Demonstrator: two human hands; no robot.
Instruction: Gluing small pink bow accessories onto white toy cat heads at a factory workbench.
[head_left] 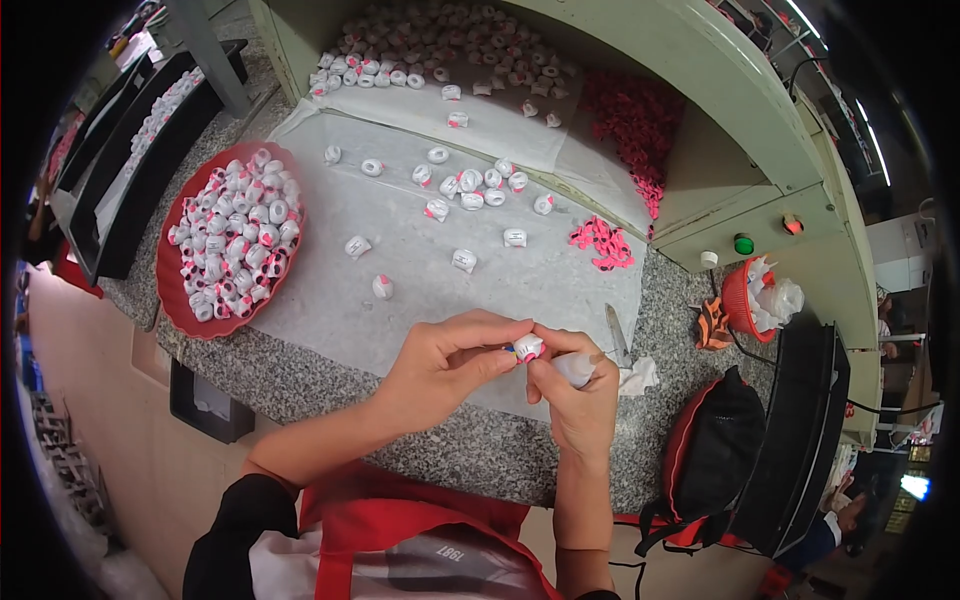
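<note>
My left hand [440, 360] pinches a small rounded white piece [528, 347] with pink on it, in front of my body. My right hand [580, 395] meets it there, its thumb and finger at the same piece. Within the curled right fingers sits a small whitish squeeze bottle [574, 369]; its tip is hard to make out. On the white sheet [330, 240] ahead lie several similar white pieces [470, 182], some with pink bits. A heap of small flat pink parts [603, 243] lies at the sheet's right side.
A red scalloped bowl [172, 290] full of white-and-pink pieces stands at the left. A knife [617, 335] and crumpled tissue [640, 376] lie right of my hands. Further right are a red basket [737, 300] and a black bag [715, 440]. A green cabinet [730, 215] arches over more pieces.
</note>
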